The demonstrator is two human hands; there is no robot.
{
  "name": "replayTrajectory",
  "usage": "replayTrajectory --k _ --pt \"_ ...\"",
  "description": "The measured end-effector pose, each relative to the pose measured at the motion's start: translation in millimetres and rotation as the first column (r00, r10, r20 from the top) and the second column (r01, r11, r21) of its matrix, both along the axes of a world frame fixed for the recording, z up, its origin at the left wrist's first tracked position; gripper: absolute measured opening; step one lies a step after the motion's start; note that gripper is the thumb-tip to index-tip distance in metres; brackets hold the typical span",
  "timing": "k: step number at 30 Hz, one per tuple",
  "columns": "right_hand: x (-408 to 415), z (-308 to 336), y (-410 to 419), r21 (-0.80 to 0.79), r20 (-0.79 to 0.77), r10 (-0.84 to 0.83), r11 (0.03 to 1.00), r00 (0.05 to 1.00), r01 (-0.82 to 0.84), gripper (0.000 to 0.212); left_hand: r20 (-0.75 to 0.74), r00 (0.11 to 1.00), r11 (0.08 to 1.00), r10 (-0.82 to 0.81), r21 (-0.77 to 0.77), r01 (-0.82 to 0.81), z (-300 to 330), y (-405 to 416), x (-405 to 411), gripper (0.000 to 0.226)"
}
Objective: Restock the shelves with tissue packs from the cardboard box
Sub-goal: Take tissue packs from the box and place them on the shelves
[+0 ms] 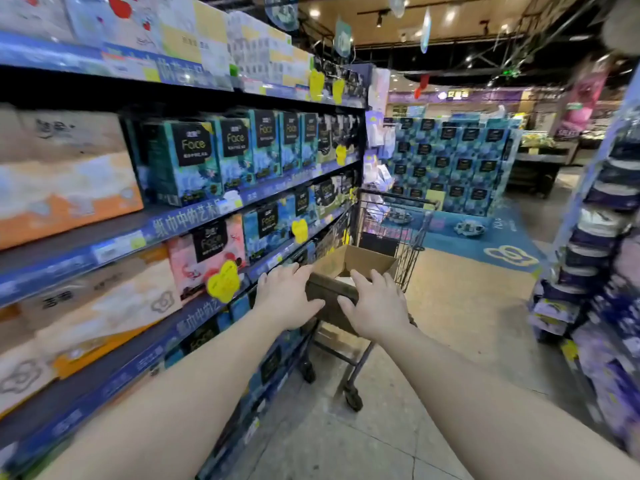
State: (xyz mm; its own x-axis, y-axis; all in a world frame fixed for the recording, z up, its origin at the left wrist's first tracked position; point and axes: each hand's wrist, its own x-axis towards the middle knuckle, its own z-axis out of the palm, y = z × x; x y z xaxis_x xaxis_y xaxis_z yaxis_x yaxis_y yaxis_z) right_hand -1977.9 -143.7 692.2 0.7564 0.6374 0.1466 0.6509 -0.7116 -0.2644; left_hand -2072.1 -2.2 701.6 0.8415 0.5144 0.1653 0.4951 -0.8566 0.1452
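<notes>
An open cardboard box point(360, 263) sits on a wire shopping cart point(403, 237) in the aisle ahead of me. Both arms reach forward to its near flap. My left hand point(285, 297) lies on the flap's left end with fingers stretched out. My right hand point(375, 301) lies on the right end, fingers spread over the edge. Something pale shows inside the box; I cannot tell what it is. To my left, shelves point(194, 216) hold teal tissue packs point(194, 161) and a pink pack point(207, 254).
Large orange-and-white tissue cases point(65, 181) fill the left shelf sections. A stacked display of blue packs point(450, 161) stands beyond the cart. Purple packs point(602, 271) line the right side of the aisle. Grey floor point(450, 323) lies open right of the cart.
</notes>
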Motion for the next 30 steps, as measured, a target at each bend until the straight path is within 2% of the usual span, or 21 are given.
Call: replayTrajectory --k 6,10,14,19,26,30 --pt "137.1 6.7 19.5 -0.02 0.014 -0.195 0.981 0.981 0.195 0.059 0.068 0.981 0.983 -0.179 -0.031 0.182 3.3 31.0 158.0 0.071" --pt "200.3 -6.3 30.0 -0.04 -0.044 -0.255 0.966 0.966 0.254 0.057 0.001 0.965 0.965 -0.261 -0.01 0.261 -11.5 38.4 231.8 0.071" --pt "272.8 -23.1 50.9 -0.035 -0.068 -0.278 0.961 0.958 0.276 0.06 -0.053 0.966 0.967 -0.254 -0.001 0.254 -26.4 58.7 302.9 0.072" --pt "371.1 -46.9 81.1 -0.04 -0.07 -0.217 0.976 0.974 0.214 0.06 -0.09 0.977 0.982 -0.191 -0.007 0.191 -54.0 84.8 391.1 0.07" --pt "513.3 -61.1 125.3 -0.1 -0.101 -0.045 0.994 0.994 0.035 0.064 -0.136 0.99 0.997 -0.043 -0.071 0.033 -77.4 128.5 509.3 0.069" --pt "566.1 -75.1 165.0 -0.14 -0.127 0.064 0.987 0.99 -0.082 0.063 -0.159 0.986 0.992 0.049 -0.107 -0.067 -90.5 156.3 549.3 0.068"
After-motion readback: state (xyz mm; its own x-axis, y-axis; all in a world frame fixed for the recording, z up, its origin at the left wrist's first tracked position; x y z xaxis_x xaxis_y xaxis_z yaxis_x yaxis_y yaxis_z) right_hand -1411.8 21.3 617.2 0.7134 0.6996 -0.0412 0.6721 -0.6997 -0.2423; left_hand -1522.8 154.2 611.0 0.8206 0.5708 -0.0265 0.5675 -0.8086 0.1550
